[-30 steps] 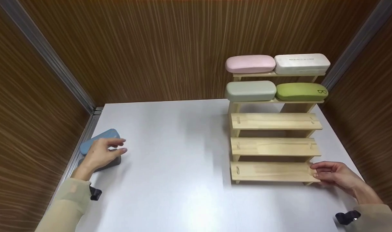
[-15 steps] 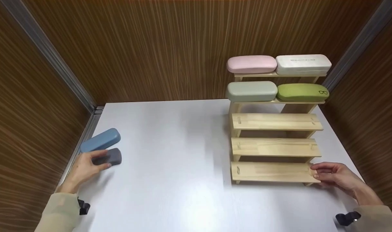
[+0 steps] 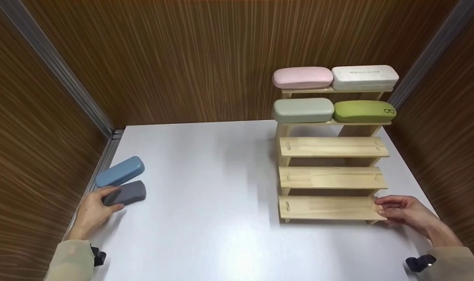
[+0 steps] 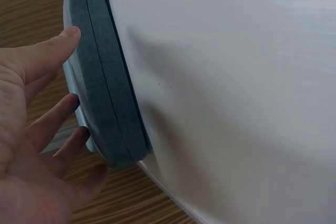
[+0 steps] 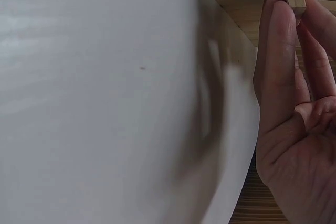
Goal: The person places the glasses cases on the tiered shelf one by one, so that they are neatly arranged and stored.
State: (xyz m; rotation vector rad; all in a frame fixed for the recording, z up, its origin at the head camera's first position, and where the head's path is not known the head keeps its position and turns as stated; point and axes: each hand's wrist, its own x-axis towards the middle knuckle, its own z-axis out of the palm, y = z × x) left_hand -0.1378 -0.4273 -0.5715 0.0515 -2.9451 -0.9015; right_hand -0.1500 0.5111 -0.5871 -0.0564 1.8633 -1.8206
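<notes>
In the head view my left hand [image 3: 93, 210] is at the near-left end of a dark grey glasses case [image 3: 126, 193], thumb and index finger on its two long sides. In the left wrist view the thumb tip overlaps the upper edge of the glasses case [image 4: 107, 82], which lies on the table. Right behind it lies a blue glasses case [image 3: 120, 171]. My right hand [image 3: 412, 216] pinches the right end of the lowest board of a stepped wooden rack [image 3: 330, 207]. The right wrist view shows fingers [image 5: 281, 51] on both sides of the board's edge.
On the rack's top step are a pink glasses case [image 3: 302, 77] and a white one [image 3: 365, 77]. A pale grey-green case [image 3: 303, 110] and a lime green case [image 3: 364, 111] occupy the step below. Wood-grain walls [image 3: 197, 62] border the white table [image 3: 201, 187].
My left hand has come down from above the two cases and drawn back toward the left end of the dark grey glasses case. The right hand keeps its place on the rack.
</notes>
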